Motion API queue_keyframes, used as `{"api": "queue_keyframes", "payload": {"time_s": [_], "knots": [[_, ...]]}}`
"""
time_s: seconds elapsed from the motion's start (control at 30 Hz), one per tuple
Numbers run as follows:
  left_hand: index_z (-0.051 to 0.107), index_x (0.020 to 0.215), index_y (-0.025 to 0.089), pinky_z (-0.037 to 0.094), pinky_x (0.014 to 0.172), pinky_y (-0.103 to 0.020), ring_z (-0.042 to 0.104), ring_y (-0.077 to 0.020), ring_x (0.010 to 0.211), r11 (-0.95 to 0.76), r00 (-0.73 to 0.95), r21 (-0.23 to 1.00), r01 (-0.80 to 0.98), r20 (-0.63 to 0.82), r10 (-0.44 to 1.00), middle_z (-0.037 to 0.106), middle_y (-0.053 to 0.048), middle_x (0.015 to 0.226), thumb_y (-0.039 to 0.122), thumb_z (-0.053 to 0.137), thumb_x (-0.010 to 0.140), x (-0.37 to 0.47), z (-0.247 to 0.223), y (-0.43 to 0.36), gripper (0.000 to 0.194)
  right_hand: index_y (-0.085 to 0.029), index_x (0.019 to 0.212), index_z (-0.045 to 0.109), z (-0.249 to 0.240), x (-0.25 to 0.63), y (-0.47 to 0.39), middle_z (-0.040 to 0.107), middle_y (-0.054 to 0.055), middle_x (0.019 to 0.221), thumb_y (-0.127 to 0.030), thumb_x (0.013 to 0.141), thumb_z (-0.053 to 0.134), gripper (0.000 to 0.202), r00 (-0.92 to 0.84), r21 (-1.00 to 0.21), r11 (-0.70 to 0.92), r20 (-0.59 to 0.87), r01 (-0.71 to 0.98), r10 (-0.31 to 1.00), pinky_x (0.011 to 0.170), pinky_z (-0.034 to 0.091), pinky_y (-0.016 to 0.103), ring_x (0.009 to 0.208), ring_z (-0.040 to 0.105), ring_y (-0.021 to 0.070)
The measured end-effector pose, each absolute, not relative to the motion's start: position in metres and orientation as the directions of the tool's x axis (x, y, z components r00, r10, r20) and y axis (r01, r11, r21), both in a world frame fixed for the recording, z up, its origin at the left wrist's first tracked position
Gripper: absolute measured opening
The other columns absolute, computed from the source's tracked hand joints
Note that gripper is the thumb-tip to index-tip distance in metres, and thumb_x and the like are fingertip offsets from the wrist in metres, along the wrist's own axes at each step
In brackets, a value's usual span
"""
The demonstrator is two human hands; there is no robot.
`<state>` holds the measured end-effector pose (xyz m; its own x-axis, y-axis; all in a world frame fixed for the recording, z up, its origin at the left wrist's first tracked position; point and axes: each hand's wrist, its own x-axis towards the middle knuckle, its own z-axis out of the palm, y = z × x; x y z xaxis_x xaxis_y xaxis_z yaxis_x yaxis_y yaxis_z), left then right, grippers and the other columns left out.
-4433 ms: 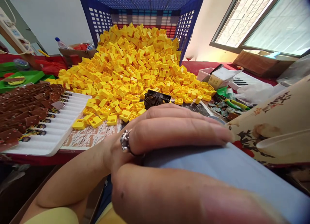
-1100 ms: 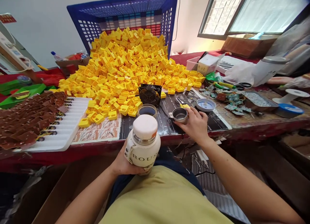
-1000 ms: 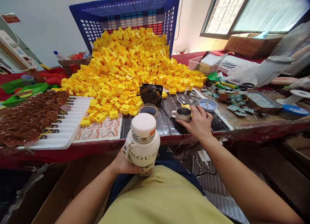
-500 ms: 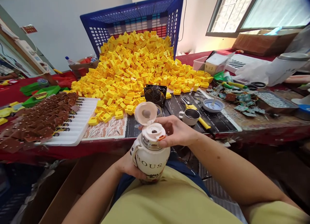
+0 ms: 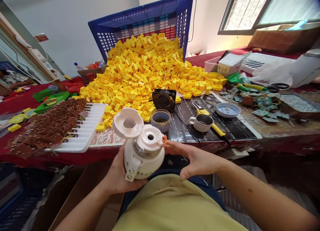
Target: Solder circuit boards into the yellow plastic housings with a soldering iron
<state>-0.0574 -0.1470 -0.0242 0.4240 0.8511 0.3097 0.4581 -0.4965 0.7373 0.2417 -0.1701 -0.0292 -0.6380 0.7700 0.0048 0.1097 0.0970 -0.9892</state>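
Observation:
A white thermos bottle (image 5: 143,161) is tilted above my lap, its round flip lid (image 5: 128,123) swung back to the left and the spout hole showing. Wrapped around the bottle's left side and base is my left hand (image 5: 120,176). To its right, my right hand (image 5: 192,157) has thumb and fingers apart, the fingertips by the orange catch at the lid's edge. A dark-filled round cup (image 5: 161,120) stands just behind the bottle, in front of a black fan (image 5: 164,100). The white metal cup (image 5: 202,123) sits further right.
Yellow plastic pieces (image 5: 145,67) spill from a tipped blue crate (image 5: 186,31). Brown boards (image 5: 50,124) lie on a white ribbed tray (image 5: 93,124) at left. A yellow-handled tool (image 5: 218,129), a bluish lid (image 5: 228,110), scissors (image 5: 278,86) and circuit boards (image 5: 265,106) are at right.
The bottle has turned and tilted, moving slightly left, with its open lid now nearer. My right hand has loosened from the bottle's neck and spread open. The round cup behind is now uncovered.

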Motion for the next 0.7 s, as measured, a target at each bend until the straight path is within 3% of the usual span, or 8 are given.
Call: {"api": "queue_keyframes", "payload": {"time_s": [0.07,0.13,0.33,0.5,0.7], "knots": [[0.025,0.146,0.026,0.047,0.105,-0.056,0.056,-0.0340,0.123,-0.529,0.401,0.655,0.539,0.353,0.845,0.053,-0.013,0.138,0.043,0.080,0.059,-0.066,-0.004,-0.138,0.105,-0.023,0.147,0.033,-0.042,0.244,-0.179,0.045,0.015,0.144,-0.063,0.070,0.076,0.098,-0.642,-0.984,0.061,-0.062,0.168,0.764,0.105,0.045,0.042,0.126,0.052,0.0261],[0.026,0.145,0.022,0.047,0.104,-0.054,0.055,-0.0348,0.123,-0.543,0.394,0.503,0.673,0.379,0.838,0.053,-0.014,0.137,0.042,0.079,0.061,-0.072,0.019,-0.124,0.101,-0.021,0.142,0.043,-0.054,0.243,-0.185,0.053,0.015,0.137,-0.060,0.073,0.074,0.085,-0.641,-0.972,0.043,-0.117,0.229,0.758,0.096,0.051,0.042,0.115,0.059,0.0267],[0.028,0.145,0.016,0.050,0.100,-0.043,0.059,-0.0333,0.117,-0.498,0.477,0.058,0.865,0.212,0.853,0.051,-0.016,0.136,0.046,0.067,0.069,-0.070,0.074,-0.084,0.091,-0.019,0.136,0.052,-0.088,0.242,-0.189,0.058,0.014,0.132,-0.056,0.073,0.070,0.074,-0.596,-0.930,0.040,-0.201,0.366,0.777,0.097,0.050,0.044,0.109,0.061,0.0288],[0.024,0.148,0.017,0.050,0.098,-0.041,0.061,-0.0324,0.114,-0.497,0.506,-0.141,0.856,0.036,0.862,0.056,-0.014,0.132,0.048,0.060,0.074,-0.057,0.097,-0.073,0.088,-0.019,0.134,0.054,-0.099,0.244,-0.186,0.058,0.011,0.132,-0.052,0.075,0.065,0.068,-0.593,-0.922,0.052,-0.203,0.385,0.779,0.099,0.048,0.041,0.110,0.061,0.0274],[0.024,0.150,0.020,0.054,0.085,-0.044,0.064,-0.0351,0.105,-0.461,0.457,-0.353,0.814,-0.100,0.884,0.056,-0.015,0.127,0.051,0.057,0.071,-0.045,0.118,-0.069,0.091,-0.021,0.135,0.054,-0.109,0.249,-0.183,0.058,0.010,0.133,-0.048,0.076,0.065,0.066,-0.580,-0.920,0.048,-0.204,0.389,0.789,0.099,0.048,0.041,0.110,0.061,0.0271]]}}
